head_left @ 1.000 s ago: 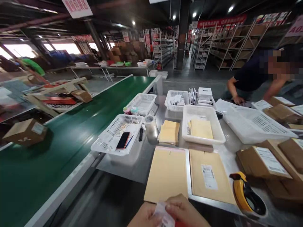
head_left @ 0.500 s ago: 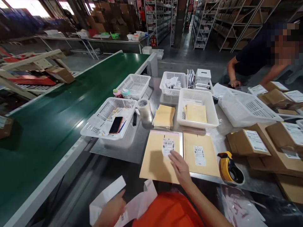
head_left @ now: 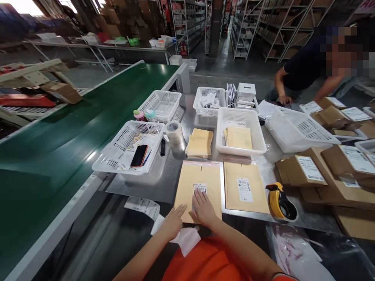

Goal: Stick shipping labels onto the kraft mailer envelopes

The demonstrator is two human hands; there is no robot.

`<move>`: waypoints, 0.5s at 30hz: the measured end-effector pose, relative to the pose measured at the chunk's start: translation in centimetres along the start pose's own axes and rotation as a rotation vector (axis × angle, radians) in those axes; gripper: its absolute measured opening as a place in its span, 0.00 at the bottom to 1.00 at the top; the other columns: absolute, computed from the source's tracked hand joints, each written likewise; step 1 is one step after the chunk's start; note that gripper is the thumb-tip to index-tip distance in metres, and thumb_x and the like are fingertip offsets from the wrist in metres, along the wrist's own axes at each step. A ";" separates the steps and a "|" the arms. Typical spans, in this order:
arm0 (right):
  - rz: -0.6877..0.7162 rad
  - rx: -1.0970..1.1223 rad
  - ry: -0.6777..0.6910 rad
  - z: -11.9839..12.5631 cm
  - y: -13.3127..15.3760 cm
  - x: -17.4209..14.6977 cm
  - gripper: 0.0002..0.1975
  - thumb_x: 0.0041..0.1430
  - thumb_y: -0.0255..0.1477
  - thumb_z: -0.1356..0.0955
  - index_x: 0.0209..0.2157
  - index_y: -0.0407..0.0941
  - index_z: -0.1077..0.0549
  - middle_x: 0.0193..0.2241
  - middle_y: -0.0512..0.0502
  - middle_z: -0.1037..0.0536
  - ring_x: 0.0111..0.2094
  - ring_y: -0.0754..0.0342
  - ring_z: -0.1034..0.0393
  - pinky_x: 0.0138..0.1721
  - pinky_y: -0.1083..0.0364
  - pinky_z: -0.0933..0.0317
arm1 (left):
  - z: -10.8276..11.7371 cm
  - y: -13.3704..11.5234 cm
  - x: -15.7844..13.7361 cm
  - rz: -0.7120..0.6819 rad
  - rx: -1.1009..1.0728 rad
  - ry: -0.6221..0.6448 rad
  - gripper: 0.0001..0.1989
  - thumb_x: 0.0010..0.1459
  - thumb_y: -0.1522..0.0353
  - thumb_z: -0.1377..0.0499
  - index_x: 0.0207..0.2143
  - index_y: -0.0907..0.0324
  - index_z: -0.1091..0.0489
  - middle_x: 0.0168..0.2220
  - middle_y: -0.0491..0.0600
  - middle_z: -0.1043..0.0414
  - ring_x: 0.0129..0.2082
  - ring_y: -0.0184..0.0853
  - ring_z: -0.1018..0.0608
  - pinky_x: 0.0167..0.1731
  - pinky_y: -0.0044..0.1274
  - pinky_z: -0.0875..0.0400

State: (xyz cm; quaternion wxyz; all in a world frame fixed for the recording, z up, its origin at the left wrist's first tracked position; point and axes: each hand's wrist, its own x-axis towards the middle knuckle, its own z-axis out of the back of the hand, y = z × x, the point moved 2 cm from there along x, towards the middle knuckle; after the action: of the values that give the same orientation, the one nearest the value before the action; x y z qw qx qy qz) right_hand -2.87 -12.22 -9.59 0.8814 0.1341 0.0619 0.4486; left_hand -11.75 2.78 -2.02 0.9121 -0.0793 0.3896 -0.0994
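A yellow padded envelope (head_left: 187, 175) lies on the metal table in front of me, with a white printed label (head_left: 200, 188) on it. My right hand (head_left: 203, 208) rests flat over the lower part of that label, fingers stretched out. At the envelope's lower left edge is my left hand (head_left: 172, 223), index finger reaching onto the paper. It holds a strip of labels (head_left: 143, 207), whose two ends hang out on either side; the curled fingers are partly hidden. A second labelled padded envelope (head_left: 234, 195) lies just to the right.
Smaller envelopes (head_left: 199, 143) and a tape roll (head_left: 175, 133) stand behind. A white basket (head_left: 99, 167) holds a phone. A yellow tape dispenser (head_left: 277, 201) and cardboard boxes (head_left: 301, 170) are at right. A green conveyor belt (head_left: 58, 156) runs at left. A co-worker (head_left: 304, 66) leans in.
My left hand has moved up and right from the lower left to the envelope's edge, bringing the label strip along. The right hand has shifted left and now lies flat across the label.
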 end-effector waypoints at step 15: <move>0.144 0.018 0.183 0.7 1.0 -3.8 0.43 0.61 0.37 0.33 0.68 0.30 0.53 0.68 0.27 0.55 0.70 0.31 0.63 0.67 0.28 0.60 | 1.2 0.9 0.4 0.018 -0.375 -0.067 0.16 0.50 0.78 0.45 0.41 0.70 0.22 0.69 0.61 0.53 0.69 0.50 0.45 0.65 0.35 0.47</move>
State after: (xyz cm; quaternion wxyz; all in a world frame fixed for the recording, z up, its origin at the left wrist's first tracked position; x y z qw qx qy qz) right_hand -5.73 -14.86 -8.68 0.8362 0.1048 0.1364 0.5207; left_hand -10.45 3.60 -1.66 0.8947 -0.2475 0.3716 -0.0144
